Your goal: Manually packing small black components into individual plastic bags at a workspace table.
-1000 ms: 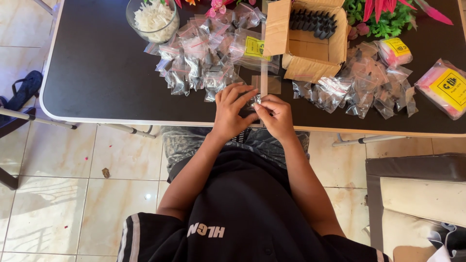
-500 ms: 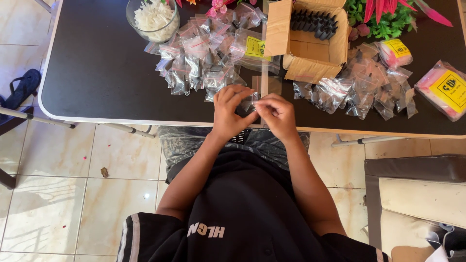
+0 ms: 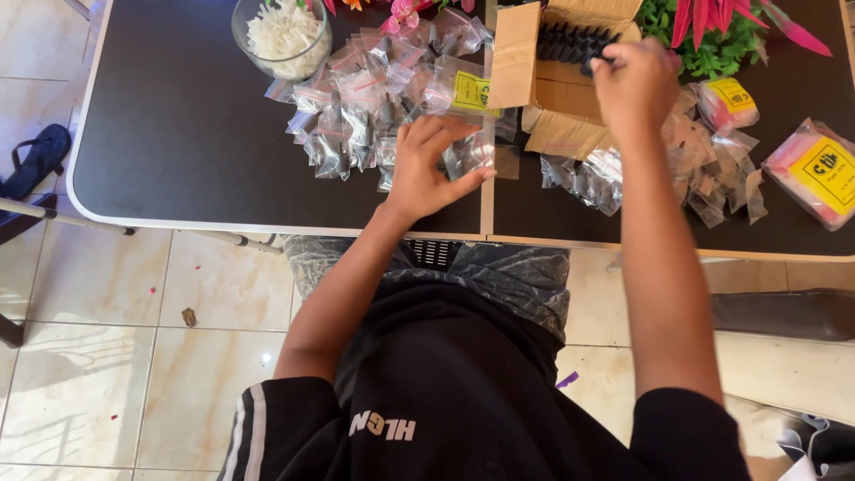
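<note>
Head view: half a second ago both hands met at the surface's near edge over one small clear bag; now they have parted. The right hand (image 3: pixel 634 82) has gone up to the open cardboard box (image 3: pixel 570 76) near the far edge, its fingers pinched shut on one of the black ridged pieces (image 3: pixel 570 43) lined up inside. The left hand (image 3: pixel 427 169) has stayed low and lies spread, fingers loosely bent, on a small clear zip bag (image 3: pixel 472 153) at the front of the bag heap (image 3: pixel 374 98). That looks like a fresh piece being fetched while the bag is kept in place. The bag is transparent, crinkled and glossy, lying flat on the dark surface (image 3: pixel 178 151) a little in from the near edge; whether it is empty I cannot tell.
</note>
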